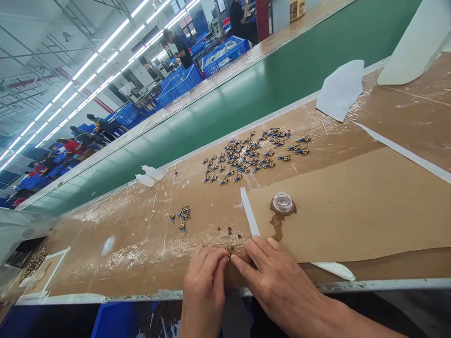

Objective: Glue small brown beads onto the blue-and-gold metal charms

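Observation:
My left hand [204, 274] is closed in a pinch, thumb against forefinger, near the table's front edge. At its fingertips shows a tiny gold-coloured piece [229, 257], too small to name. My right hand [273, 272] meets it from the right, forefinger tip at the same piece, other fingers curled; its thumb is mostly hidden. Just beyond the fingertips lie several small round dark-brown pieces [229, 230]. A little group of blue-and-gold pieces [183, 213] rests farther left. Many more blue-and-gold pieces [246, 152] are spread out behind.
A clear round dish [283, 203] stands on brown cardboard [359, 206], with a wet stain beside it. White bottles [150, 173] lie at the green belt's [225, 103] edge. White paper [341, 91] sits back right. Blue crates [225, 54] and people are beyond.

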Demonstrator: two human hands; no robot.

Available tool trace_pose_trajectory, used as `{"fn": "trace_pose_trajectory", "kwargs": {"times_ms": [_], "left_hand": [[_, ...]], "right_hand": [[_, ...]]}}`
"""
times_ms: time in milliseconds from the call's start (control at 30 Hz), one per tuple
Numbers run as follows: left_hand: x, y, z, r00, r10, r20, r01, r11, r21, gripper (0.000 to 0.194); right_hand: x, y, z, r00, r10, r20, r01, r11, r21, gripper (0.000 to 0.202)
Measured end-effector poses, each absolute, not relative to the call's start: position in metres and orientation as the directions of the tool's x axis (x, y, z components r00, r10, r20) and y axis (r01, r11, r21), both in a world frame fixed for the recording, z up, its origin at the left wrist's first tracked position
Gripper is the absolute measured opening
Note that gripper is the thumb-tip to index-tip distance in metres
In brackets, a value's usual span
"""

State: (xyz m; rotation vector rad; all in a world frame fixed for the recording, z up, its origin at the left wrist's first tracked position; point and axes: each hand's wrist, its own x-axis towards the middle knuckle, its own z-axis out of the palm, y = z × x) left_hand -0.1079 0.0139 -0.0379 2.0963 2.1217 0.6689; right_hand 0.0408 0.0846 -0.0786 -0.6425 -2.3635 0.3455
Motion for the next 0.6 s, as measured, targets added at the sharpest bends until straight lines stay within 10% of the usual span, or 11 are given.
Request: {"fn": "trace_pose_trajectory", "kwargs": {"times_ms": [600], "left_hand": [[-0.106,0.0136,-0.0471,-0.042,0.937,0.347,0.929,-0.091,0.358,0.019]], "right_hand": [[0.0429,0.0855,-0.0801,-0.723,0.499,0.477,0.333,0.857,-0.393,0.021]]}}
